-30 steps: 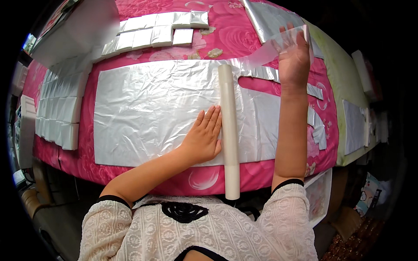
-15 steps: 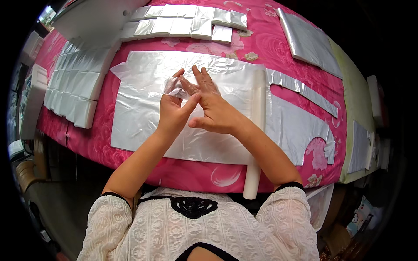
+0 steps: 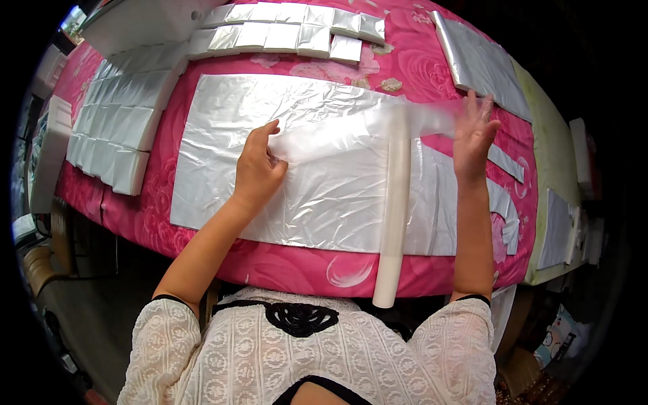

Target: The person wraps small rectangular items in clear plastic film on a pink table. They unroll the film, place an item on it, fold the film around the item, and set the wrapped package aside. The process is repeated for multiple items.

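A clear plastic film (image 3: 331,140), smeared by motion, stretches sideways above a flat stack of whitish plastic T-shirt bags (image 3: 223,182). Its left end is pinched in the fingers of my left hand (image 3: 258,165), over the middle of the stack. Out to the right, my right hand (image 3: 476,138) is raised with its fingers spread. The film's blurred right end reaches that hand; whether it touches the palm I cannot make out. A long white tube (image 3: 393,216) lies across the bags between my forearms, its near end past the table edge. Cut-out handles (image 3: 503,162) lie to its right.
Rows of folded white packets (image 3: 280,37) line the far side, and more packets (image 3: 118,131) sit at the left beside a white box (image 3: 152,23). Another silvery film stack (image 3: 482,64) lies at the far right. A pink flowered cloth (image 3: 290,270) covers the table.
My hands were together over the bag stack with crumpled film at the fingers. The right hand has swung far right and opened out; the film now spans the gap. My left hand shifted slightly left.
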